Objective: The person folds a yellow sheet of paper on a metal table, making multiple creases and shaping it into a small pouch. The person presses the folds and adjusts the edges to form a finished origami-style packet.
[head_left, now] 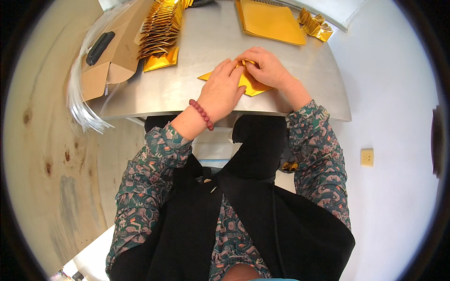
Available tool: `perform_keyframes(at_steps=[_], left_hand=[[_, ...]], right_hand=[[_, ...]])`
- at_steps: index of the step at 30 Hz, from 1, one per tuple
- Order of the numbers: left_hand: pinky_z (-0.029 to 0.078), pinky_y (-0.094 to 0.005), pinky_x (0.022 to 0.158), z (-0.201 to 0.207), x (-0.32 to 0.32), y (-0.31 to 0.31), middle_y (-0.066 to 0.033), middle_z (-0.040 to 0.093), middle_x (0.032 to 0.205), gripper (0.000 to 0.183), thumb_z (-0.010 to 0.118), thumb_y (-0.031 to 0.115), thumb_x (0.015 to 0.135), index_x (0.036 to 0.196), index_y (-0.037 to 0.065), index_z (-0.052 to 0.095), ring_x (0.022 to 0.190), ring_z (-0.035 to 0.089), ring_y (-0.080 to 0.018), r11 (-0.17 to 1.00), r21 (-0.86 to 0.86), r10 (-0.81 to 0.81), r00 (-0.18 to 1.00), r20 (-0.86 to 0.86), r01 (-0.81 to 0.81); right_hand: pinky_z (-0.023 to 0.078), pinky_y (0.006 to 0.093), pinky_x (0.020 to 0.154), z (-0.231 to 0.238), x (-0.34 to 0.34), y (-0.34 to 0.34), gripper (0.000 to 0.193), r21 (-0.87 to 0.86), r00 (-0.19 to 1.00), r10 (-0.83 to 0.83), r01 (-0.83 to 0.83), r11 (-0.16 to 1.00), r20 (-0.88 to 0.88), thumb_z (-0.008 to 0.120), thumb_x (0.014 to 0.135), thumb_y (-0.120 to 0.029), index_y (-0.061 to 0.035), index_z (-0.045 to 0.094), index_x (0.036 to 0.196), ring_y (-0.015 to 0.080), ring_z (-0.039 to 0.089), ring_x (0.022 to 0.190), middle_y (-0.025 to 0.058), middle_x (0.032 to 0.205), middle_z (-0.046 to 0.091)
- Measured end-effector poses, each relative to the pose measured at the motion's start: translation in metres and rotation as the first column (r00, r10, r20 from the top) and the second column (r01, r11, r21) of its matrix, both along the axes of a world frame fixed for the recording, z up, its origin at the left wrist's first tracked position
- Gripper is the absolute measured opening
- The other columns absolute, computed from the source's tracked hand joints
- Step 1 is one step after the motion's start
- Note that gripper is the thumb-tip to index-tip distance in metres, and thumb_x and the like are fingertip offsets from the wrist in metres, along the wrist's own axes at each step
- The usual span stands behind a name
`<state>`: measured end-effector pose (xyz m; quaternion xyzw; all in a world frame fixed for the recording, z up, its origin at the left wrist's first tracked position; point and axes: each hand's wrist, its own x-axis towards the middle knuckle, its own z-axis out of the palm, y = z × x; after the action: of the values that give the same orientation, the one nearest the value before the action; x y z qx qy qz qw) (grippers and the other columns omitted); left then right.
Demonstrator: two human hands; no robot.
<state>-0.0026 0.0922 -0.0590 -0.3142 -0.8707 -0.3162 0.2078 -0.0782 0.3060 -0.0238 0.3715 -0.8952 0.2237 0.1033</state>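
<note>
A folded piece of shiny gold paper (255,88) lies on the metal table near its front edge, one pointed corner sticking out to the left. My left hand (222,88), with a dark red bead bracelet (201,114) on its wrist, rests flat over the left part of the paper, fingers stretched forward. Thumb and fingers of my right hand (266,68) pinch the paper at its far edge, close to my left fingertips. Both hands cover much of the paper, so the fold under them is hidden.
A stack of flat gold sheets (272,21) lies at the far right, beside a small bunch of folded gold pieces (315,25). A long row of folded gold pieces (161,35) stands left, by a cardboard box (119,58) with a black object (100,48) and white strands (77,93).
</note>
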Motion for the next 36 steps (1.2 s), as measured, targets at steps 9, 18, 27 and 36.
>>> perform_keyframes(at_steps=[9, 18, 27, 36], left_hand=[[0.035, -0.0549, 0.127, -0.019, -0.009, 0.005, -0.0272, 0.053, 0.155, 0.051, 0.071, 0.026, 0.101, 0.141, -0.004, 0.059, 0.150, 0.045, -0.0467, 0.995, -0.082, 0.068, 0.994, 0.087, -0.061], [0.034, -0.0640, 0.124, -0.017, -0.010, 0.026, -0.0275, 0.050, 0.158, 0.046, 0.063, 0.026, 0.106, 0.141, -0.004, 0.058, 0.148, 0.041, -0.0568, 0.945, -0.269, 0.221, 0.970, 0.103, -0.186], [0.032, -0.0657, 0.122, -0.015, -0.007, 0.032, -0.0259, 0.052, 0.157, 0.061, 0.072, 0.041, 0.101, 0.142, -0.002, 0.059, 0.149, 0.038, -0.0569, 0.943, -0.241, 0.253, 0.964, 0.081, -0.228], [0.032, -0.0658, 0.123, -0.012, -0.008, 0.031, -0.0250, 0.051, 0.156, 0.063, 0.075, 0.043, 0.098, 0.139, -0.002, 0.060, 0.150, 0.037, -0.0558, 0.943, -0.255, 0.244, 0.965, 0.093, -0.214]], right_hand=[[0.047, 0.0486, 0.116, -0.022, 0.080, 0.018, 0.034, -0.068, 0.991, -0.127, 0.124, 0.990, -0.030, 0.065, 0.104, -0.021, -0.0044, 0.069, 0.134, 0.0376, 0.058, 0.136, 0.0150, 0.139, 0.068], [0.035, 0.0513, 0.128, -0.022, 0.098, 0.024, 0.050, 0.127, 0.997, -0.055, 0.061, 0.990, -0.048, 0.063, 0.107, -0.033, -0.0073, 0.061, 0.149, 0.0327, 0.051, 0.149, 0.0129, 0.157, 0.058], [0.030, 0.0533, 0.129, -0.028, 0.112, 0.034, 0.045, 0.024, 0.985, -0.169, 0.170, 0.985, -0.046, 0.064, 0.106, -0.025, -0.0077, 0.063, 0.147, 0.0318, 0.052, 0.149, 0.0112, 0.154, 0.062], [0.028, 0.0556, 0.129, -0.035, 0.100, 0.083, 0.039, 0.019, 0.879, -0.468, 0.471, 0.882, -0.096, 0.058, 0.110, -0.031, -0.0126, 0.068, 0.143, 0.0277, 0.054, 0.148, 0.0090, 0.151, 0.066]])
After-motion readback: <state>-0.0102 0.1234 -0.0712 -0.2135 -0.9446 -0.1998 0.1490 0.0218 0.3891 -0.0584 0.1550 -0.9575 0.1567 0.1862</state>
